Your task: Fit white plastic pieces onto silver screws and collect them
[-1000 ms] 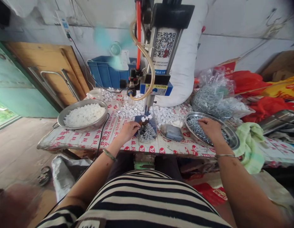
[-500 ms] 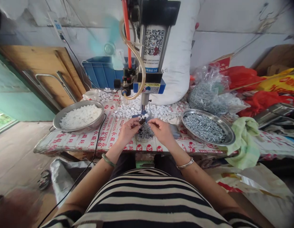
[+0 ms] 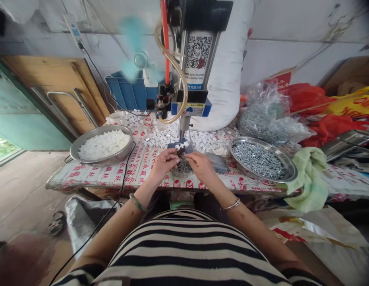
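Observation:
My left hand [image 3: 164,163] is pinched closed at the front of the pneumatic press [image 3: 197,63], left of a small heap of metal pins [image 3: 183,165]. What its fingertips hold is too small to make out. Over the right side of that heap, my right hand [image 3: 201,166] is also closed, thumb against forefinger, its contents hidden. Directly under the press ram [image 3: 183,128], just beyond the fingers, lie a few small white plastic pieces [image 3: 181,146]. Many more white pieces [image 3: 162,137] are scattered behind on the table.
A metal bowl of white pieces [image 3: 102,145] stands left. To the right are a steel dish of metal pins [image 3: 258,161], a green cloth [image 3: 308,178] and a clear bag of pins [image 3: 263,119]. A black cable [image 3: 124,174] crosses the table's left part. Behind, a fan [image 3: 140,60] spins.
My right hand has moved slightly left and down toward the pin heap, its fingers pinched tighter. My left hand stays nearly in place. The whole view has shifted a little.

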`<state>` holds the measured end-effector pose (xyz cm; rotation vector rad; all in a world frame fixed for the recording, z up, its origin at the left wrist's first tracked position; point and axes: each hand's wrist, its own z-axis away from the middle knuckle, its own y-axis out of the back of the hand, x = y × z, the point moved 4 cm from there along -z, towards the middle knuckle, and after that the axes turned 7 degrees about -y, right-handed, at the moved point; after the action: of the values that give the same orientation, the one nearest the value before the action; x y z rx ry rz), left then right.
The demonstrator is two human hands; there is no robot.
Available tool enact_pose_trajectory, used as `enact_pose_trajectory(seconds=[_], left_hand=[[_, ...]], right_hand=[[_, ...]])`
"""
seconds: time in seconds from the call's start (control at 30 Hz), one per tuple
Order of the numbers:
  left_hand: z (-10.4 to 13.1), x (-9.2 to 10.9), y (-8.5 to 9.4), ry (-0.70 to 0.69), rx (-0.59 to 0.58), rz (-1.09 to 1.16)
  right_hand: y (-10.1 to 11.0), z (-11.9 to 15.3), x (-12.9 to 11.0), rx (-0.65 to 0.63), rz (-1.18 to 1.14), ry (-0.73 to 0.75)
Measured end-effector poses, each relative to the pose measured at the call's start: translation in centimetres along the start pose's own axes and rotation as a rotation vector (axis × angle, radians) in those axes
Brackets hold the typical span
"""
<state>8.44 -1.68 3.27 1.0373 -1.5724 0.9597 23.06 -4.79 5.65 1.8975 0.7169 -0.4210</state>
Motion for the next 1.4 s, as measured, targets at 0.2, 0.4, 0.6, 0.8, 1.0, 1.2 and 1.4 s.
enact_pose_trajectory(seconds=[0.2,0.4,0.6,0.8,1.0,1.2,1.4], left_hand=[[-0.1,0.5,-0.8,-0.078,-0.006,-0.038],[-0.3,0.3,-0.6,-0.120,0.049,-0.104],[-0.3,0.3,-0.7,-0.135,0.062,-0.131],[-0.5,0.9,1.0,-0.152,0.170,-0.205],[-0.1,0.7,1.3,-0.216,0.107,-0.226],[0.5,2.3,-1.0,-0.357,-0.149,-0.478],[-0.2,2.1,-2.5,-0.455,-0.190,-0.595]], right_hand=[[0.4,-0.1,0.2,0.020,-0.080,-0.113],[0.3,-0.2,0.4,0.056,-0.160,-0.111],[1.0,-0.1,1.2,0.143,-0.253,-0.237],[1.9,0.5,-0.1,-0.005,0.028,-0.096],[0.2,0.8,-0.5,-0.058,0.205,-0.045],[0.4,0.4,0.2,0.082,-0.104,-0.126],[0.0,0.5,0.5,0.181,-0.219,-0.157]])
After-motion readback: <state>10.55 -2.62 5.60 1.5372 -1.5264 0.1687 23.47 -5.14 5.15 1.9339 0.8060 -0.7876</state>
